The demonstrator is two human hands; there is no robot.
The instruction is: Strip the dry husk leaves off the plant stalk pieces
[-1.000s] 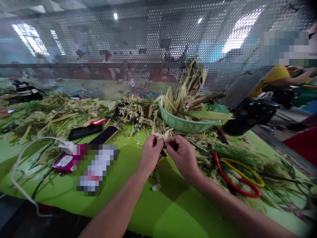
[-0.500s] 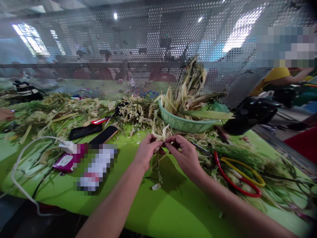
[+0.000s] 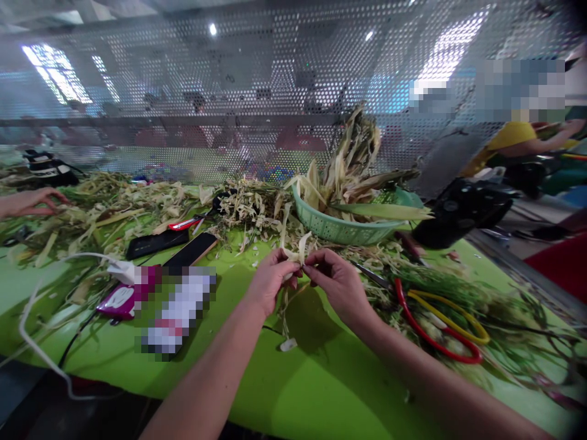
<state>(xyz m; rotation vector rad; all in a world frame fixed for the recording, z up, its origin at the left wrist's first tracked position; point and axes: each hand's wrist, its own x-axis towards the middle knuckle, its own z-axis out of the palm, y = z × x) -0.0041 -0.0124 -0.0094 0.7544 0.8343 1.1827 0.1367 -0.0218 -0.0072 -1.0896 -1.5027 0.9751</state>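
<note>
A pale strip of corn husk (image 3: 301, 245) stands up in curled ends between my two hands, above the green table (image 3: 293, 397). My left hand (image 3: 269, 282) pinches it from one side, thumb and fingers closed. From the other side, my right hand (image 3: 338, 282) meets it with thumb and forefinger pressed together, the fingertips of both hands nearly touching. Thin stalks (image 3: 285, 311) dangle below my left fingers. Just behind the hands, a light green basket (image 3: 348, 231) holds several dried corn husks (image 3: 355, 153).
Scissors with red and yellow handles (image 3: 440, 324) lie on grassy stems at right. Left are dark phones (image 3: 191, 252), a red cutter (image 3: 186, 223), a purple pack (image 3: 132, 296) and a white cable (image 3: 34, 311). A co-worker's hand (image 3: 34, 201) hovers over husk scraps. Behind stands a perforated screen (image 3: 257, 79).
At far left, the co-worker's hand has come further into view over the scraps. My hands stay almost in place on the husk; the dangling stalks have swung slightly left.
</note>
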